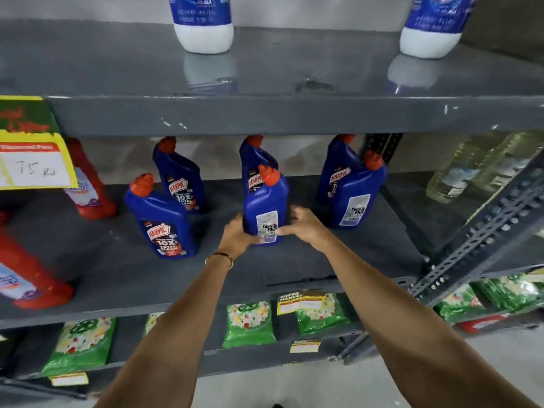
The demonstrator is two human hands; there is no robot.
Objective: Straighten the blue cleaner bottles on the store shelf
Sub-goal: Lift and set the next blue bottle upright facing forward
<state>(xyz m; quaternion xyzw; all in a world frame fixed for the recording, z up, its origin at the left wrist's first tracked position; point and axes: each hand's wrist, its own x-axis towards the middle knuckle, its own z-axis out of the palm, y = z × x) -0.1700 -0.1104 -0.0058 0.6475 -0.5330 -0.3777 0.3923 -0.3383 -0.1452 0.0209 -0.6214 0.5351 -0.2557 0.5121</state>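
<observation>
Several blue cleaner bottles with red caps stand on the middle grey shelf [294, 266]. The front middle bottle [265, 201] shows its back label toward me. My left hand [238, 237] grips its lower left side and my right hand [303, 225] grips its lower right side. Behind it stands another blue bottle [253, 160]. The front left bottle [163, 222] and the one behind it [181, 178] show their front labels. On the right, a bottle [357, 195] shows its back label, with one more [334, 169] behind it.
Red cleaner bottles [88, 187] stand at the left beside a yellow price tag [35, 166]. White-bottomed bottles [203, 28] sit on the upper shelf. Green packets [250, 323] fill the lower shelf. A slotted metal upright [485, 228] and clear bottles [471, 169] are at the right.
</observation>
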